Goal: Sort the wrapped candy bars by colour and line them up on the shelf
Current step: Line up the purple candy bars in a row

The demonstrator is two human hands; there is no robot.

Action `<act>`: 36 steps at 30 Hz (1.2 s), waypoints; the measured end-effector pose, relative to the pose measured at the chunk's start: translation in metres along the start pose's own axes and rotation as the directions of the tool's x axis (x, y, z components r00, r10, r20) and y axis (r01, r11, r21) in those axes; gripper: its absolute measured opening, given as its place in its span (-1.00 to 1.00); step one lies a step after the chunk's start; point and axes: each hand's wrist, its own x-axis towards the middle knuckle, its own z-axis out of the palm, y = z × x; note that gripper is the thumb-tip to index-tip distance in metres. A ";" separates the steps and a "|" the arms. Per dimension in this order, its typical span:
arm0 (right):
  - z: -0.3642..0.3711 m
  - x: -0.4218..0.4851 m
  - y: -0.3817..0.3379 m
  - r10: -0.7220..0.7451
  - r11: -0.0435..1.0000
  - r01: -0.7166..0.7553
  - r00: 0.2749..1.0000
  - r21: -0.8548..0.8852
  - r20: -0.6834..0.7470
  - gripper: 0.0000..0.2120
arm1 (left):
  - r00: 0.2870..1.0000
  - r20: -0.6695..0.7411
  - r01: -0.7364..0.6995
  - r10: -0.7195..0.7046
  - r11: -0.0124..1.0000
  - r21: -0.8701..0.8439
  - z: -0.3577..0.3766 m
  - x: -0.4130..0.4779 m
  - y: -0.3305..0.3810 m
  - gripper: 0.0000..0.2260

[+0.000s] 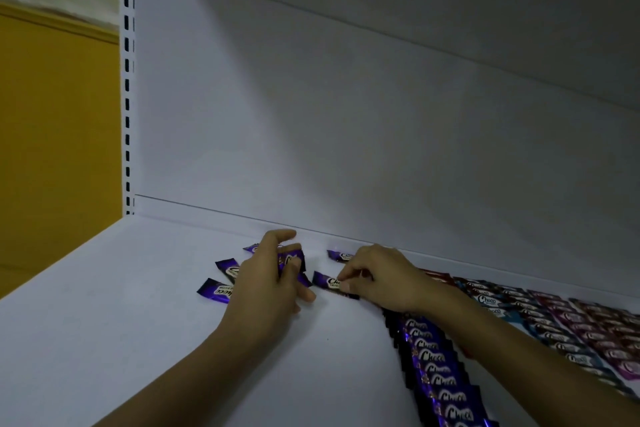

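Here, both arms reach fwd over the white shelf point(104, 305): L hand point(273, 274) grips a few glossy purple bars point(292, 258), R hand point(379, 277) just beside pinches one flat wrapped bar point(329, 281); overlapped purple row point(436, 371) runs below R wrist.

A purple row point(440, 374) of overlapping "Choco" bars runs back along the white shelf point(121, 322), with a red row point(438, 276), a blue row point(485, 300) and a pink row point(588, 333) to its right. At its far end the end bar point(327, 281) lies flat, pinched by the right hand point(384, 282), with the back bar point(337, 255) just behind it. Further left, the left hand point(266, 284) grips the held bar point(292, 258), tilted, beside three purple loose bars point(216, 289) scattered flat at odd angles.
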 end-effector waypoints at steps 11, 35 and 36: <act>0.009 0.026 0.015 0.040 0.961 -0.110 0.963 -0.255 -0.265 -0.82 | 0.999 0.035 -0.035 0.035 0.999 0.021 0.003 0.002 -0.004 -0.82; -0.004 -0.015 -0.044 -0.179 0.940 0.263 0.923 0.218 -0.342 -0.77 | 0.944 0.245 0.320 -0.221 0.797 -0.513 0.001 0.008 0.007 -0.78; -0.005 -0.016 -0.043 -0.166 0.942 0.254 0.921 0.219 -0.353 -0.79 | 0.945 0.253 0.311 -0.209 0.814 -0.490 0.001 0.007 0.007 -0.79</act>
